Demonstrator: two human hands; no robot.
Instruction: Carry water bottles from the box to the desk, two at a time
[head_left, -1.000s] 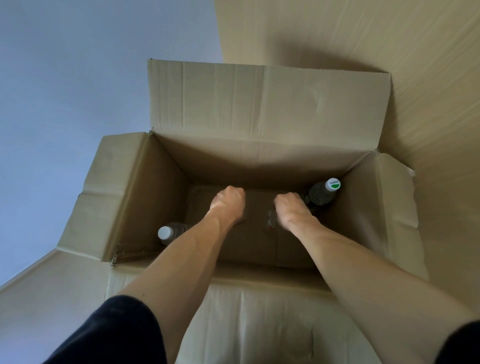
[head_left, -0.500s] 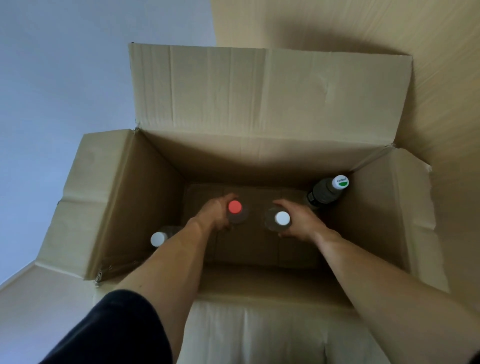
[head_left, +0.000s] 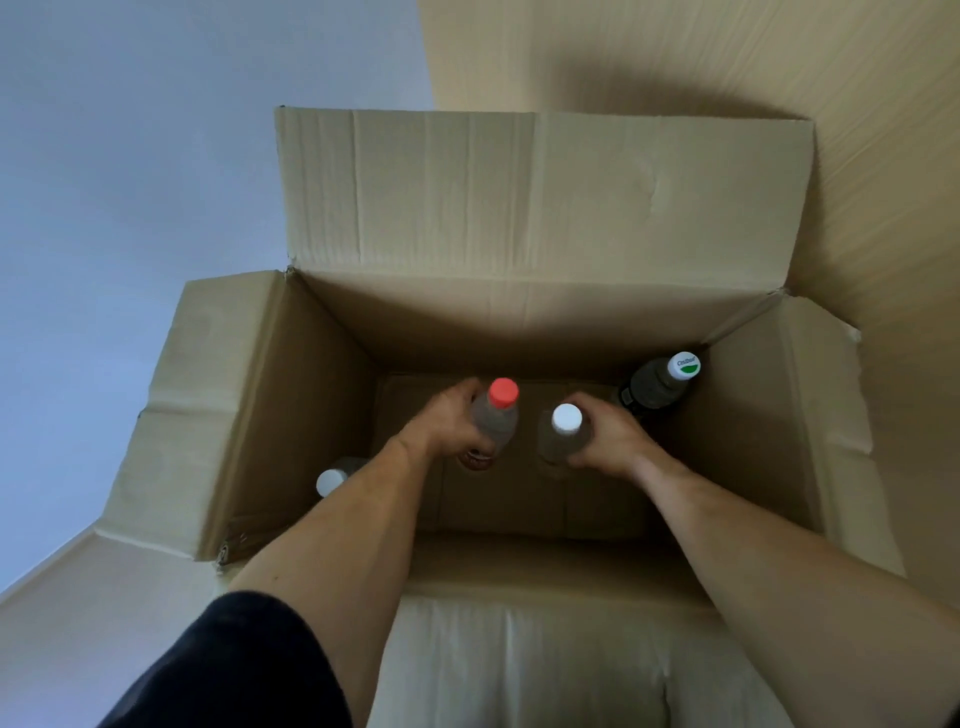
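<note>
1. Four bottles, one box (head_left: 322, 395), two hands.
2. Left hand (head_left: 447, 423) grips red-cap bottle (head_left: 496, 415), right hand (head_left: 605, 436) grips white-cap bottle (head_left: 563, 431); both mid-frame inside box, upright, caps toward camera.
3. Green-cap bottle (head_left: 657, 384) upper right corner, fourth bottle (head_left: 332, 478) lower left.
4. Versus 0.5 s ago: held bottles sit higher, more body showing.

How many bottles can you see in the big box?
4. The red-capped bottle is in the left hand, the white-capped bottle in the right hand, a dark bottle in the far right corner, another bottle at the left wall.
</note>
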